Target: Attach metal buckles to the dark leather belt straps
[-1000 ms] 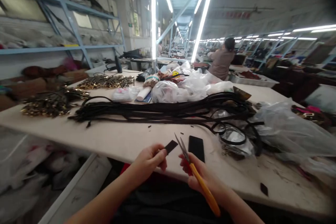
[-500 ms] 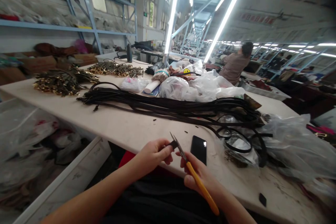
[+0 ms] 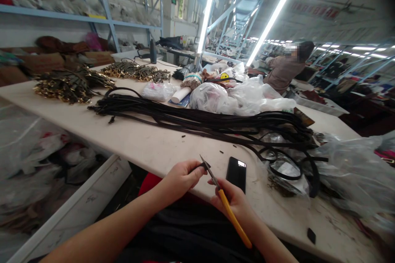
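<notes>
My left hand (image 3: pixel 184 176) is closed in a pinch on the end of a black strap (image 3: pixel 201 165), just above the table's near edge. In my right hand (image 3: pixel 232 196) is a pair of scissors with yellow handles (image 3: pixel 234 218), fingers wrapped round them. The scissor blades (image 3: pixel 207 167) look nearly shut and point up and left, right at the strap end; whether they touch it I cannot tell. Beyond my hands a long bundle of black straps (image 3: pixel 185 117) lies across the table. A black phone (image 3: pixel 236 172) rests beside my right hand.
Clear plastic bags (image 3: pixel 216 98) are heaped behind the strap bundle, with another large bag (image 3: pixel 348 172) at the right. Bunches of dark straps with gold-coloured metal ends (image 3: pixel 72 84) lie far left. A small black piece (image 3: pixel 311 235) sits near the front edge. A person (image 3: pixel 285 68) stands further back.
The scissor blades appear closer together, and the handles have drawn in. The strap end in my left hand has tilted flatter. The whole view has shifted slightly.
</notes>
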Demonstrator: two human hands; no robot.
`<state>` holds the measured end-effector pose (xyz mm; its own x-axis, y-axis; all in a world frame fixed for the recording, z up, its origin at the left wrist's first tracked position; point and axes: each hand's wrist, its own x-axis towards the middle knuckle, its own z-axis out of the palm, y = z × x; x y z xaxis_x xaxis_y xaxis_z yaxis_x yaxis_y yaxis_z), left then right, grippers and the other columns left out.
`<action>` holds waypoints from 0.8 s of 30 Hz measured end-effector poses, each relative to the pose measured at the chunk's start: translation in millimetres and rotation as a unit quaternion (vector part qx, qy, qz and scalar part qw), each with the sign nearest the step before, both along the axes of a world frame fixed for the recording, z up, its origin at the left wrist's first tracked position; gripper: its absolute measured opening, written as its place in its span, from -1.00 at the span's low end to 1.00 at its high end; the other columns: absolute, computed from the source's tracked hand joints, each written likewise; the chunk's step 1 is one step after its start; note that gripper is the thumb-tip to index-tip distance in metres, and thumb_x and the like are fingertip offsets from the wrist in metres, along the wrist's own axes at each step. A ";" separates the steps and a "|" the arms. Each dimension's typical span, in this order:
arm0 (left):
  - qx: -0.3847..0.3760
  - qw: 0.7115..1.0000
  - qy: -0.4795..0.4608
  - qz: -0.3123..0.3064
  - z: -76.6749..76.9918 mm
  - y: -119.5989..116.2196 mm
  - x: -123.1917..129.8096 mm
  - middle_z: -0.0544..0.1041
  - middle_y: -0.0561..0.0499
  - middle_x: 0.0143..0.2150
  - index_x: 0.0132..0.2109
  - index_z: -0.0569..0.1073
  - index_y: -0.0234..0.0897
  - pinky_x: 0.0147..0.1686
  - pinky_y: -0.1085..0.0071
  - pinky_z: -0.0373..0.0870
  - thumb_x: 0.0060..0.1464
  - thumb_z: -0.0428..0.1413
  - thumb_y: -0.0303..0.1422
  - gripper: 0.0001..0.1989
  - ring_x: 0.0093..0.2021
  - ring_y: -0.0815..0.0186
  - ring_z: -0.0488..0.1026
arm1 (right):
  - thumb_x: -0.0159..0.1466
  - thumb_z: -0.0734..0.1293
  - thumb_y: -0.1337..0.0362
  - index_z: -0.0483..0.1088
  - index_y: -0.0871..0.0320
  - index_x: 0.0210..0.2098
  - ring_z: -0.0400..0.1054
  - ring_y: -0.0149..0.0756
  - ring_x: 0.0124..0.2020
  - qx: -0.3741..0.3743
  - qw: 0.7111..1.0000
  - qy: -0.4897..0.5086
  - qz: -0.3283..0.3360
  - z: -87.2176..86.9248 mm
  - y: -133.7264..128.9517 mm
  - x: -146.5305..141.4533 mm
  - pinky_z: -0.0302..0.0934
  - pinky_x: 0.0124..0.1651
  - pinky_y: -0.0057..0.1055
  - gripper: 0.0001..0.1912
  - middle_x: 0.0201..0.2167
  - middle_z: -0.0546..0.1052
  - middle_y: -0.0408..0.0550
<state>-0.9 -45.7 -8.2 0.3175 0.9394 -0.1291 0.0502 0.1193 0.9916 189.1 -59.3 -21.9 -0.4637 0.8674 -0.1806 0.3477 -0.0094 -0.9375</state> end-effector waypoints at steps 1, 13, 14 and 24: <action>-0.002 1.000 0.001 0.004 -0.6 1.3 -0.2 0.12 0.21 -0.66 -0.28 0.39 -0.33 -0.68 0.57 -0.08 0.10 -0.01 -0.18 -0.72 -0.66 0.52 0.03 | 0.13 0.29 0.08 0.29 0.19 -0.13 -0.01 -0.48 -0.52 0.006 1.000 -0.005 -0.004 -1.6 1.0 0.2 -0.06 -0.46 -0.49 -0.60 -0.54 0.14 -0.22; -0.026 0.999 0.009 -0.021 2.4 -5.1 3.6 0.12 0.21 -0.68 -0.30 0.41 -0.31 -0.70 0.57 -0.07 0.10 -0.02 -0.23 -0.76 -0.68 0.51 0.03 | 0.06 0.33 0.21 0.31 0.15 -0.05 0.15 -0.43 -0.45 0.042 0.999 -0.026 -0.017 -13.5 1.1 2.5 0.10 -0.37 -0.49 -0.55 -0.40 0.36 -0.16; -0.027 0.999 0.004 -0.020 2.8 -6.1 3.9 0.11 0.22 -0.68 -0.31 0.41 -0.31 -0.70 0.57 -0.07 0.09 -0.02 -0.22 -0.76 -0.68 0.52 0.03 | 0.06 0.33 0.22 0.32 0.16 -0.07 0.16 -0.43 -0.45 0.047 0.998 -0.034 -0.024 -14.5 -0.1 3.3 0.10 -0.38 -0.49 -0.57 -0.40 0.37 -0.16; -0.034 0.997 0.045 -0.058 13.7 -26.4 14.3 0.13 0.21 -0.69 -0.29 0.37 -0.35 -0.70 0.54 -0.08 0.08 -0.04 -0.20 -0.73 -0.67 0.49 0.03 | 0.05 0.34 0.20 0.33 0.17 -0.08 0.23 -0.34 -0.32 0.082 0.996 -0.022 -0.013 -3.9 -17.7 11.2 0.16 -0.23 -0.41 -0.57 -0.28 0.39 -0.08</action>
<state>13.3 -72.1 5.5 0.4069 0.8855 -0.2244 0.1552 0.1750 0.9723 200.3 -77.0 -25.8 -0.4359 0.8983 -0.0552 0.3895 0.1330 -0.9114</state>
